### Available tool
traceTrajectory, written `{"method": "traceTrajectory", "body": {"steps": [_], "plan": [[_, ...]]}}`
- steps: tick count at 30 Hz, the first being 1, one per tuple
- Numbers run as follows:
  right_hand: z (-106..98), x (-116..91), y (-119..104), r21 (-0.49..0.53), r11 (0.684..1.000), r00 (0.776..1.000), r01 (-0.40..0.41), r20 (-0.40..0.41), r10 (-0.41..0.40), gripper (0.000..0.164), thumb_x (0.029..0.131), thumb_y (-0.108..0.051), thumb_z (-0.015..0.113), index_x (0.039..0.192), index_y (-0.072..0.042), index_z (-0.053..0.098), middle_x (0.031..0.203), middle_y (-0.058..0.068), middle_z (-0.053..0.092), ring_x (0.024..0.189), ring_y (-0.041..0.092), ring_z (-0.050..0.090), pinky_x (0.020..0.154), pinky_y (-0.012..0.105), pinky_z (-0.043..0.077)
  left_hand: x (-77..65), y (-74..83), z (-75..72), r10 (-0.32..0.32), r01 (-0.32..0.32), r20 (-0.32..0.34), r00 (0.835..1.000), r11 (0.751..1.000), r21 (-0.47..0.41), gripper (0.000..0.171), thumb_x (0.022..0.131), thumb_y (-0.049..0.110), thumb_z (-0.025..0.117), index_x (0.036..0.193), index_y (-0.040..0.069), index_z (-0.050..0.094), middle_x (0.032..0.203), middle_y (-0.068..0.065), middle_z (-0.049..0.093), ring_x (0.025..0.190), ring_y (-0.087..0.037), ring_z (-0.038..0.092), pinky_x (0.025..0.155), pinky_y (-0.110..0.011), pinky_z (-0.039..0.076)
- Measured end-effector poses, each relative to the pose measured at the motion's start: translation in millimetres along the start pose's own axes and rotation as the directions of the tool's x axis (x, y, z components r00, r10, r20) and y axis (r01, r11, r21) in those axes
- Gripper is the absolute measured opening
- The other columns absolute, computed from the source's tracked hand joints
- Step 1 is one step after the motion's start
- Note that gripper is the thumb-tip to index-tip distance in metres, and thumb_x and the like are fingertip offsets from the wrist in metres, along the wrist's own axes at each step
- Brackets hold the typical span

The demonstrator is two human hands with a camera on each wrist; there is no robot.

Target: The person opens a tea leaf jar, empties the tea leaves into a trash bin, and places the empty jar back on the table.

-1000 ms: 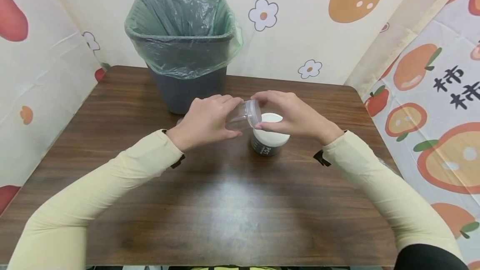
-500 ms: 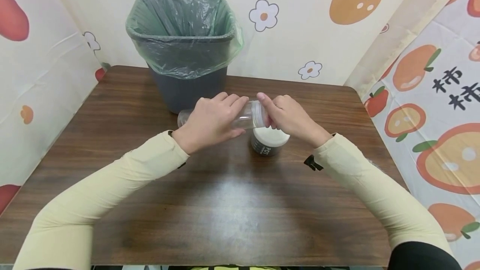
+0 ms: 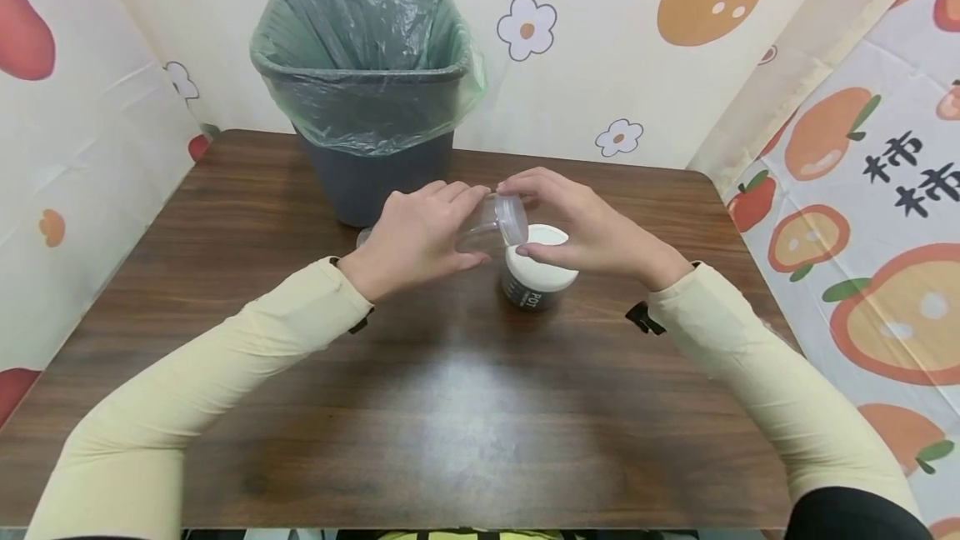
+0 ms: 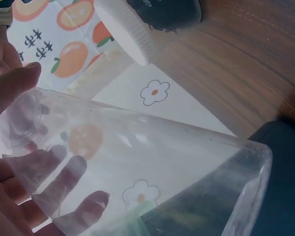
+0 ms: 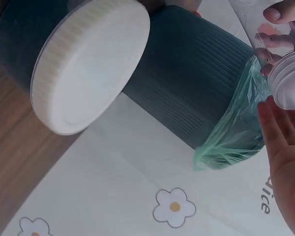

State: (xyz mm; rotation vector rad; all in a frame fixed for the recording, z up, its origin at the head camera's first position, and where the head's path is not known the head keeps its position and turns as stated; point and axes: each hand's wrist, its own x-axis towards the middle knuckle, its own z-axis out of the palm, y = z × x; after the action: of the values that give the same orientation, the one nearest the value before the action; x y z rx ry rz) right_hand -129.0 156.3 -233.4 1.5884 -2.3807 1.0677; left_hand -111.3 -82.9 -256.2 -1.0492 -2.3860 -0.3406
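Held sideways over the table is a clear plastic jar (image 3: 474, 230), see-through and with nothing visible inside. My left hand (image 3: 417, 236) grips its body from above, and in the left wrist view fingers show through the wall. At the jar's right end sits a translucent screw lid (image 3: 513, 220). The thumb and fingers of my right hand (image 3: 592, 227) hold this lid by its edge, with fingertips right at the rim in the right wrist view. Below and behind the right hand stands a dark tub (image 3: 528, 297) with a white lid (image 5: 96, 69).
A dark grey trash bin (image 3: 375, 182) lined with a green plastic bag (image 3: 367, 107) stands at the back left of the brown wooden table (image 3: 450, 440). Patterned cloth (image 3: 570, 90) hangs behind and at both sides.
My right hand twisted at the lid, its thumb turning up on top half a second ago, and now it is back with the thumb below. The left hand and jar barely shifted.
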Motion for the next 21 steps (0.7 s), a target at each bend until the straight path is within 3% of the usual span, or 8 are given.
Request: {"method": "traceTrajectory", "body": {"steps": [2, 9, 15, 21], "plan": [[1, 0, 1, 0.014, 1.000, 1.000, -0.016, -0.011, 0.016, 0.058, 0.075, 0.005, 0.075, 0.128, 0.003, 0.050, 0.121, 0.010, 0.056, 0.105, 0.020, 0.057, 0.091, 0.034, 0.047, 0.1, -0.7, 0.9, 0.011, -0.011, -0.012, 1.000, 1.000, 0.002, 0.069, 0.067, 0.042, 0.084, 0.119, 0.004, 0.060, 0.102, -0.008, 0.066, 0.086, -0.024, 0.062, 0.053, -0.042, 0.052], [6, -1, 4, -0.021, 0.988, 0.986, -0.152, -0.065, 0.151, 0.051, 0.078, -0.011, 0.078, 0.123, -0.001, 0.058, 0.107, 0.002, 0.066, 0.094, 0.013, 0.062, 0.087, 0.031, 0.047, 0.1, -2.2, 3.0, 0.029, -0.028, -0.016, 0.999, 0.999, 0.035, 0.068, 0.065, 0.039, 0.085, 0.117, 0.004, 0.059, 0.100, -0.008, 0.065, 0.084, -0.025, 0.062, 0.052, -0.044, 0.051], [11, 1, 7, -0.029, 0.985, 0.975, -0.169, -0.151, 0.163, 0.041, 0.071, -0.015, 0.083, 0.108, -0.004, 0.067, 0.089, -0.002, 0.069, 0.081, 0.008, 0.064, 0.078, 0.026, 0.049, 0.4, -2.8, 4.9, 0.024, -0.024, 0.019, 1.000, 1.000, 0.012, 0.066, 0.067, 0.037, 0.085, 0.118, 0.005, 0.058, 0.102, -0.007, 0.065, 0.086, -0.026, 0.062, 0.052, -0.044, 0.051], [14, 5, 6, -0.026, 0.985, 0.961, -0.170, -0.227, 0.160, 0.043, 0.069, -0.015, 0.085, 0.107, -0.004, 0.069, 0.085, 0.000, 0.069, 0.075, 0.011, 0.064, 0.072, 0.024, 0.048, 1.4, -5.1, 6.4, -0.007, 0.008, 0.007, 1.000, 0.999, -0.043, 0.065, 0.070, 0.031, 0.084, 0.122, 0.004, 0.057, 0.110, -0.008, 0.065, 0.090, -0.026, 0.061, 0.057, -0.045, 0.053]]}}
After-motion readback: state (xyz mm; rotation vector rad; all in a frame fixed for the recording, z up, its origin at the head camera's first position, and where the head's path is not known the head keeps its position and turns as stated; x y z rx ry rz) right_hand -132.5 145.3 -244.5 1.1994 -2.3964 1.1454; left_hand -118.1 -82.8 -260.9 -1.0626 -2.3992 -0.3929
